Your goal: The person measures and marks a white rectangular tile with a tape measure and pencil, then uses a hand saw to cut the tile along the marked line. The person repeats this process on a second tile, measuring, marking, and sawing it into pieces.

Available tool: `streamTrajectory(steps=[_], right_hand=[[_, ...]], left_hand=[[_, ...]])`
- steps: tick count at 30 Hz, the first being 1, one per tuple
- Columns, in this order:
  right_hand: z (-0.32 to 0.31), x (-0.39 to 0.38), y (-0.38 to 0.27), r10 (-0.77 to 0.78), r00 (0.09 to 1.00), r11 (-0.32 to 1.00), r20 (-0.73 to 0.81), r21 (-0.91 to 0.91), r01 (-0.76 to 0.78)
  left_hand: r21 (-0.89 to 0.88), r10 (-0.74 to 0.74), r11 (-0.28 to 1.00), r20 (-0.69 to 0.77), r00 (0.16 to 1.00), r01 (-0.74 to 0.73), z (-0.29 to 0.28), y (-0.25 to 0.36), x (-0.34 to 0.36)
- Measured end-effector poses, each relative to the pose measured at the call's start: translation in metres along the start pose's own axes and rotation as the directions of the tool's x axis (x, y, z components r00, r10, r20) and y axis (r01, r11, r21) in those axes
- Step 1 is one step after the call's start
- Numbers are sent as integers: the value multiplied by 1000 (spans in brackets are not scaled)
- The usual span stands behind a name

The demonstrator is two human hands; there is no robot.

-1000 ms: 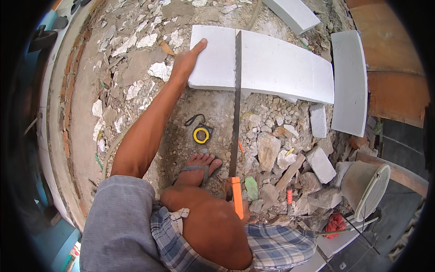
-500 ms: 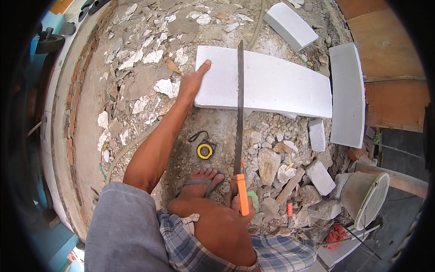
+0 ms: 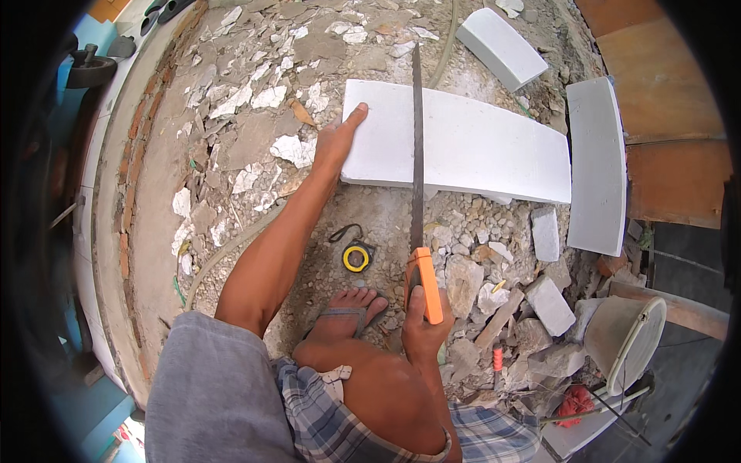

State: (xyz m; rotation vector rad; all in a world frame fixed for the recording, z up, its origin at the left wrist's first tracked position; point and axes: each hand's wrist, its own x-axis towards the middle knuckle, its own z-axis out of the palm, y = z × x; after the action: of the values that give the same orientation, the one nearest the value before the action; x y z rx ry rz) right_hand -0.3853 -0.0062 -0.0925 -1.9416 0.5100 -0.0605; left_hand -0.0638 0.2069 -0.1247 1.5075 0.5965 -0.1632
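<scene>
A long white lightweight block (image 3: 494, 143) lies on the rubble in front of me. My left hand (image 3: 340, 139) grips its left end, thumb on the top face, the other fingers hidden by the edge. Across the block, left of its middle, stretches the dark blade of a hand saw (image 3: 418, 154). Whether the teeth sit in a groove cannot be made out. My right hand (image 3: 424, 328) is closed around the saw's orange and black handle, nearer to me than the block. A black and yellow tape measure (image 3: 356, 257) rests on the gravel between my arms.
Another white block (image 3: 502, 48) lies at the far right, and one more (image 3: 596, 166) stands beside the long block's right end. Broken stones (image 3: 463, 285), a red-handled tool (image 3: 498, 361) and a tilted bucket (image 3: 629, 343) are at the right. My sandalled foot (image 3: 347, 312) is below the tape measure.
The saw has slid away from me, its handle now closer to the block and its tip farther beyond the far edge. My right hand has come out from behind my knee. My left hand keeps its hold.
</scene>
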Motion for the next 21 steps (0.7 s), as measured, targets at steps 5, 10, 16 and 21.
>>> streamTrajectory(steps=[5, 10, 16, 21], right_hand=[[-9, -15, -17, 1, 999, 998, 42, -61, 1], [-13, -22, -12, 29, 997, 991, 68, -131, -20], [-13, -11, -12, -68, 997, 994, 28, -85, 70], [-29, -51, 15, -103, 995, 956, 6, -276, 101]], left_hand=[[-15, -47, 999, 19, 999, 47, 0, -5, 4], [12, 28, 1000, -16, 999, -28, 1, -6, 1], [5, -11, 1000, 5, 1000, 11, 1, -6, -1], [48, -20, 999, -42, 999, 22, 1, -6, 4]])
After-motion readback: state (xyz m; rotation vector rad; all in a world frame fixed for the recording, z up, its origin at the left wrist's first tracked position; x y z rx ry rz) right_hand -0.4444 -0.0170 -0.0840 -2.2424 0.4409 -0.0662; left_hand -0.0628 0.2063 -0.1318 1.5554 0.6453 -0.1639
